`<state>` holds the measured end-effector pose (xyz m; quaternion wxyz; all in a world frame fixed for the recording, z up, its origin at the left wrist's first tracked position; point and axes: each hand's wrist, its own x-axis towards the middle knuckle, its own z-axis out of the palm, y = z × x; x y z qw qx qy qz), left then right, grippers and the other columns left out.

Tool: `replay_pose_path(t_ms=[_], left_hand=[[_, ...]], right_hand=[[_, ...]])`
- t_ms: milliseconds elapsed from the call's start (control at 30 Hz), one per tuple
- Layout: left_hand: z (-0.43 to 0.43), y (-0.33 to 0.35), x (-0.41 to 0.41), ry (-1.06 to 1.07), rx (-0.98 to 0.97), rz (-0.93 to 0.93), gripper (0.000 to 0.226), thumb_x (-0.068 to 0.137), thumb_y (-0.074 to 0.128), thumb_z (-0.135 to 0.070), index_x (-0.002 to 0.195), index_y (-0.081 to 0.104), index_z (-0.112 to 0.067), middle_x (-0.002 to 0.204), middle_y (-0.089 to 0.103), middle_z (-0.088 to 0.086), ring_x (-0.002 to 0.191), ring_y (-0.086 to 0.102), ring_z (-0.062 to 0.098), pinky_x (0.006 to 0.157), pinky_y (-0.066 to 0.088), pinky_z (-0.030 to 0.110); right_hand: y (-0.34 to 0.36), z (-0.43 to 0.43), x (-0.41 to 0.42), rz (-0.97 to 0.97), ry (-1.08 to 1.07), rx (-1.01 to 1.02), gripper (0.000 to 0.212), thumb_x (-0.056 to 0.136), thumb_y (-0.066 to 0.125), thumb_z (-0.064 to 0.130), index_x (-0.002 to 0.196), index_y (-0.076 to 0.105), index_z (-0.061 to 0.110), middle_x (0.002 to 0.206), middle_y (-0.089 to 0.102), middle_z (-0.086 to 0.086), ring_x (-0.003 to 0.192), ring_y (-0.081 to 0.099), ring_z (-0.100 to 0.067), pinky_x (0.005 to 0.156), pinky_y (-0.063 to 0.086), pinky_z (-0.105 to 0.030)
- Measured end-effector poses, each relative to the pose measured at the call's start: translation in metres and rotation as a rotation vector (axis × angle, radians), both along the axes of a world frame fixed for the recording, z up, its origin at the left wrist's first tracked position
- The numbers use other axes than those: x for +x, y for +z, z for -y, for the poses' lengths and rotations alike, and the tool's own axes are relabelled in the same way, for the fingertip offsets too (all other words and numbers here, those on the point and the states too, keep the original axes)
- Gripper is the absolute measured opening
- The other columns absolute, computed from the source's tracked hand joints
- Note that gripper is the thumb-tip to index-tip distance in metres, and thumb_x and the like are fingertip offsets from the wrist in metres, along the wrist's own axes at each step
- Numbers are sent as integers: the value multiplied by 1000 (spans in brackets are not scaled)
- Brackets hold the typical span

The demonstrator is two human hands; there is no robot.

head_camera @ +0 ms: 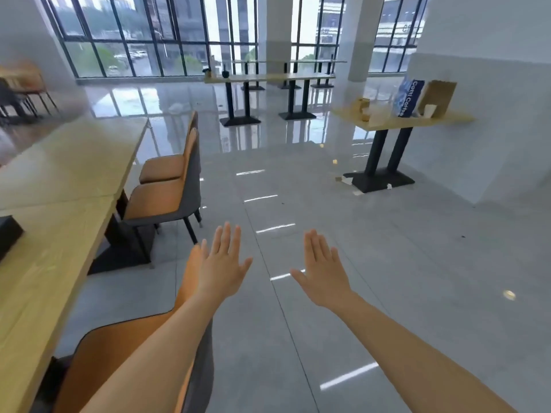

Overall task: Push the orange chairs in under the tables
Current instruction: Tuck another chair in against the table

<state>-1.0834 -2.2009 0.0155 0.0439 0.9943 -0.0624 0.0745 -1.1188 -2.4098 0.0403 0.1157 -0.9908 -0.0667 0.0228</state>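
Observation:
A long pale wooden table (59,180) runs along the left. Three orange chairs with grey backs stand beside it. The nearest chair (113,353) sits at the bottom left, partly hidden by my left forearm. A second chair (158,201) and a third chair (164,166) stand farther along, seats toward the table. My left hand (223,263) is stretched out flat, fingers apart, holding nothing, just past the nearest chair's back. My right hand (325,269) is also flat and empty, over bare floor.
A small table (387,122) with a blue bag, cups and a cardboard box stands at the right by a white wall. More tables (268,77) stand near the windows and columns. Glossy grey floor fills the middle. A dark object (9,234) lies on the long table.

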Motion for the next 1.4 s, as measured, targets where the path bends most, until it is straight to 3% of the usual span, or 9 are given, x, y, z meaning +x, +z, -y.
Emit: replay_pose_path(t_ms=[800,1400], left_hand=[[2,-5,513,521,-24,-33,76,96,26,-54,147,-17,-19,159,-15,5,147,-12,23,119,0,46],[-144,-35,837,743,-82,-78,77,94,27,-56,147,-19,-21,159,-16,5,146,-14,25,118,-4,46]], right_hand=[[5,-3,630,29,498,35,78,98,33,43,147,-19,9,158,-20,-6,147,-12,-23,119,-3,-39],[-19,-186,1006,6,829,-123,83,97,38,45,146,-20,11,158,-21,-8,147,-14,-24,119,-3,-40]])
